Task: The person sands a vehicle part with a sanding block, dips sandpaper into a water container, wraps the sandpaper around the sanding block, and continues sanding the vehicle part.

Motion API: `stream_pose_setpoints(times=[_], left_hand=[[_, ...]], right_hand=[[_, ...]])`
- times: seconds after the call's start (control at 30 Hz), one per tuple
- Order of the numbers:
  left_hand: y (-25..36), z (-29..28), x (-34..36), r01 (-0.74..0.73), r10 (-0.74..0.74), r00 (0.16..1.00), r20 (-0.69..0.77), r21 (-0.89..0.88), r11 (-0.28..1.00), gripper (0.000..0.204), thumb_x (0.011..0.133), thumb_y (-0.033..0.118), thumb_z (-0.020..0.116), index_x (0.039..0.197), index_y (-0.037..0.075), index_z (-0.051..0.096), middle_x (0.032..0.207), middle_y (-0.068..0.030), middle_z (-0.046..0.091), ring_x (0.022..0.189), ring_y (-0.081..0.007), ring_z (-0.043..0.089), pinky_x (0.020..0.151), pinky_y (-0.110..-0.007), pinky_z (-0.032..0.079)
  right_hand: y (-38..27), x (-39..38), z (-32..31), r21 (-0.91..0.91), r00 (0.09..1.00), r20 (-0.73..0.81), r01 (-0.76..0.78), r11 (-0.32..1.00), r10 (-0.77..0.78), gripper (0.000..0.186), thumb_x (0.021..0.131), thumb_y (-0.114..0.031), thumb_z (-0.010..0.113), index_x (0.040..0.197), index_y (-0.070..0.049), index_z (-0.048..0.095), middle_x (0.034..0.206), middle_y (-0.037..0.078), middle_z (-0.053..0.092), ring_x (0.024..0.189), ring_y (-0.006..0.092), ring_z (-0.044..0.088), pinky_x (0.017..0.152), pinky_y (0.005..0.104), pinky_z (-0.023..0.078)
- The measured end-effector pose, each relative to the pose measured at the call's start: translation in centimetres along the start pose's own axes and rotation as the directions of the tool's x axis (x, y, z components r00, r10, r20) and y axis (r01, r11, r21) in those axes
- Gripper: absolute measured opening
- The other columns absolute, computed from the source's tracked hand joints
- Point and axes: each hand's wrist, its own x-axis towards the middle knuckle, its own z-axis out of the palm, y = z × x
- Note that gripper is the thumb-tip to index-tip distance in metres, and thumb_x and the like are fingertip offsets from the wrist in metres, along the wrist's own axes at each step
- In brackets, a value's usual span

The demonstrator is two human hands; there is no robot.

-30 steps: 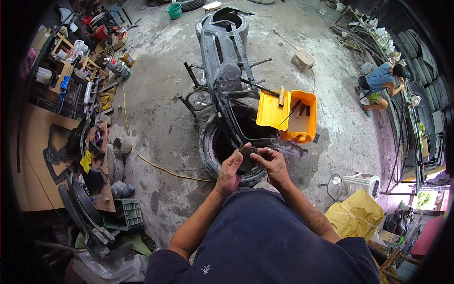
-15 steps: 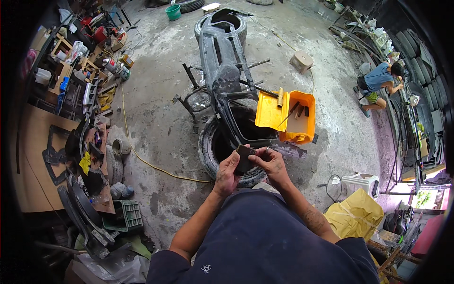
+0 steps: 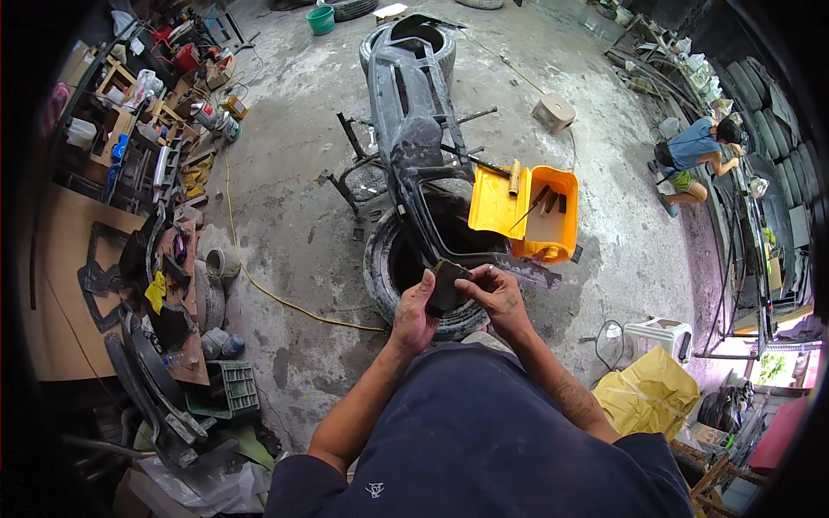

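A yellow hose (image 3: 345,325) curves left of the left hand (image 3: 414,319), whose fingers and thumb hold a dark pad (image 3: 446,289); the right hand (image 3: 501,300) pinches its right edge, fingertips close together. Beyond those fingertips, rightward, sits an open yellow box (image 3: 570,220).

The pad (image 3: 446,290) is small, dark and flat, roughly rectangular, its face nearly black with a brownish cast and a paler tint along the far edge. It is held up off the floor, slightly askew, its far end slanting to the right and its broad face turned upward. The left hand (image 3: 414,321) grips its left side, the right hand (image 3: 497,297) pinches its right edge; its underside and near end are partly hidden
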Motion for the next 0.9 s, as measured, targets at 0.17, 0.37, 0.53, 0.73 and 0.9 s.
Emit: stream_pose_setpoints(times=[0.17, 0.37, 0.53, 0.73, 0.9], left_hand=[[-0.1, -0.7, 0.2, 0.037, -0.037, 0.999, 0.0, 0.029, 0.999, 0.054, 0.108, 0.043, 0.047, 0.129, -0.006, 0.058, 0.123, -0.0141, 0.068, 0.113, -0.0217, 0.067, 0.102, -0.036, 0.052], [0.0, 0.1, 0.2, 0.031, -0.031, 1.0, 0.003, 0.039, 0.999, 0.051, 0.108, 0.041, 0.047, 0.128, -0.005, 0.059, 0.122, -0.0141, 0.068, 0.111, -0.0215, 0.068, 0.101, -0.036, 0.053], [0.6, 0.3, -0.1, 0.059, -0.062, 0.994, 0.09, 0.026, 0.998, 0.044, 0.109, 0.035, 0.048, 0.127, -0.003, 0.061, 0.121, -0.0123, 0.069, 0.11, -0.0192, 0.067, 0.102, -0.035, 0.051], [1.4, 2.2, -1.5, -0.04, -0.012, 0.971, 0.237, 0.215, 0.976, 0.042, 0.11, 0.029, 0.046, 0.13, -0.006, 0.059, 0.13, -0.0115, 0.06, 0.12, -0.0175, 0.061, 0.108, -0.034, 0.045], [2.3, 3.8, -3.0, -0.23, 0.018, 0.889, 0.457, 0.412, 0.882, 0.041, 0.108, 0.027, 0.051, 0.134, -0.002, 0.064, 0.138, -0.0133, 0.051, 0.122, -0.0231, 0.057, 0.104, -0.036, 0.044]], right_hand=[[-0.5, -0.1, 0.0, -0.017, 1.0, 0.019, 0.009, 1.0, -0.009, 0.019, 0.091, -0.013, 0.079, 0.1, -0.001, 0.068, 0.086, 0.001, 0.07, 0.079, 0.0075, 0.064, 0.075, 0.0234, 0.052], [-0.6, 0.0, -0.3, 0.021, 0.999, 0.041, -0.005, 1.0, 0.004, 0.019, 0.091, -0.012, 0.079, 0.101, -0.001, 0.067, 0.086, 0.001, 0.069, 0.08, 0.0071, 0.064, 0.075, 0.0233, 0.052], [-0.1, 0.0, -0.7, 0.089, 0.999, 0.046, -0.001, 0.996, -0.003, 0.027, 0.087, -0.007, 0.082, 0.106, -0.002, 0.064, 0.092, 0.001, 0.067, 0.084, 0.0084, 0.064, 0.076, 0.0239, 0.053], [0.3, 0.1, -2.0, 0.156, 0.998, 0.054, 0.031, 0.987, -0.04, 0.057, 0.074, -0.006, 0.09, 0.121, -0.005, 0.059, 0.102, 0.002, 0.062, 0.093, 0.0108, 0.063, 0.08, 0.0247, 0.054], [-0.9, 0.3, -2.6, 0.035, 0.953, 0.18, 0.241, 0.97, -0.244, 0.086, 0.056, -0.035, 0.099, 0.126, -0.007, 0.058, 0.11, 0.001, 0.057, 0.098, 0.0112, 0.061, 0.084, 0.0266, 0.05]])
